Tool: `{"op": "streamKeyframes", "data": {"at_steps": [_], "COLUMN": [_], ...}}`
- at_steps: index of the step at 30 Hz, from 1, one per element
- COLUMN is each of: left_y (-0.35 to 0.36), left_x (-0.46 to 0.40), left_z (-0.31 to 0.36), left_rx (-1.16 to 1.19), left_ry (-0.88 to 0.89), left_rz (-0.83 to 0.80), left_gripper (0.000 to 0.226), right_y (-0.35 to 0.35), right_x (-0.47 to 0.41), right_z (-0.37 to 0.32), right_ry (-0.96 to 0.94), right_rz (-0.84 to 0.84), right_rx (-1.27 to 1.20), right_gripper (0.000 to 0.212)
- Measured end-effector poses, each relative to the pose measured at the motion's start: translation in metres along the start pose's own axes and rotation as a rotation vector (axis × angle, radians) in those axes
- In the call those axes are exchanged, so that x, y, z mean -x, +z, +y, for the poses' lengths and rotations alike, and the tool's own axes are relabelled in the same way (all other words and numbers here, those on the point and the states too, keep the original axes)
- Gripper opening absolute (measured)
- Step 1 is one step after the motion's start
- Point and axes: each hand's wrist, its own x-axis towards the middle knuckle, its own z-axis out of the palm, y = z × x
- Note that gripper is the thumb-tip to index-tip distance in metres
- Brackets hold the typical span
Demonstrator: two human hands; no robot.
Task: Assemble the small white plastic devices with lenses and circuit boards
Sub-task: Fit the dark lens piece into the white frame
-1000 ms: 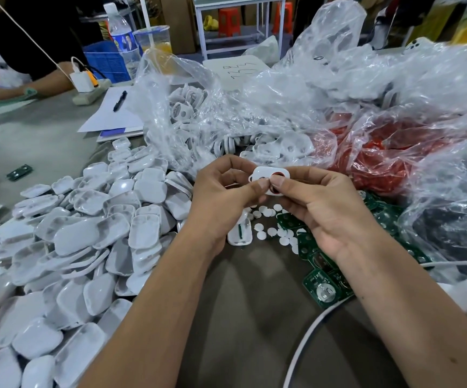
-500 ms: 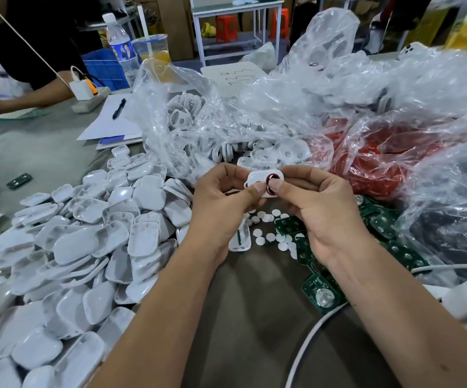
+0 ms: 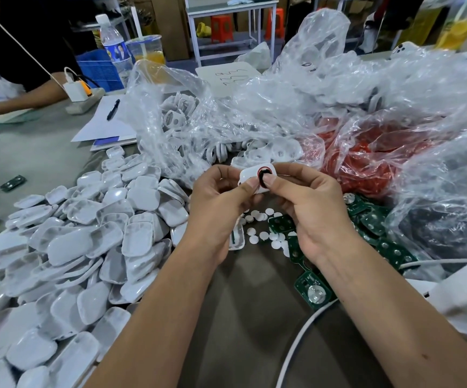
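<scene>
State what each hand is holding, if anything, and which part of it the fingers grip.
Both hands hold one white plastic shell. The left hand pinches its left end; the right hand grips the right end, thumb pressing on the red ring in its opening.

Red ring now deeper in shell

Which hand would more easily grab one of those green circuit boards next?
Probably the right hand. The green circuit boards lie just beneath and beside it, while the left hand pinches the white shell and sits nearer the pile of white shells.
</scene>
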Motion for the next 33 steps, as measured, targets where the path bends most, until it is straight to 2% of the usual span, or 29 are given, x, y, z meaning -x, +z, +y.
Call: {"op": "streamKeyframes", "data": {"at_steps": [6, 13, 18, 30, 33], "left_y": [-0.0012, -0.0027, -0.0023, -0.0033, -0.0041], "left_x": [-0.0029, 0.0002, 0.0050, 0.0022, 0.0013], "left_z": [-0.0026, -0.0008, 0.0024, 0.0024, 0.0035], "left_rx": [-0.163, -0.285, -0.214, -0.187, -0.126], "left_ry": [0.059, 0.114, 0.086, 0.080, 0.053], "left_rz": [-0.050, -0.034, -0.048, -0.043, -0.057], "left_gripper": [0.014, 0.017, 0.029, 0.026, 0.027], "right_y": [-0.0023, -0.0024, -0.0015, -0.0020, -0.0022], "right_x": [-0.0006, -0.0009, -0.0001, -0.0016, -0.0016], "right_z": [-0.0038, -0.0027, -0.0026, -0.0032, -0.0050], "right_ry": [0.028, -0.012, -0.020, -0.005, 0.025], "right_rz": [0.013, 0.009, -0.012, -0.053, -0.088], "right_rx": [-0.019, -0.008, -0.042, 0.033, -0.049], "right_gripper": [0.023, 0.021, 0.020, 0.018, 0.019]}}
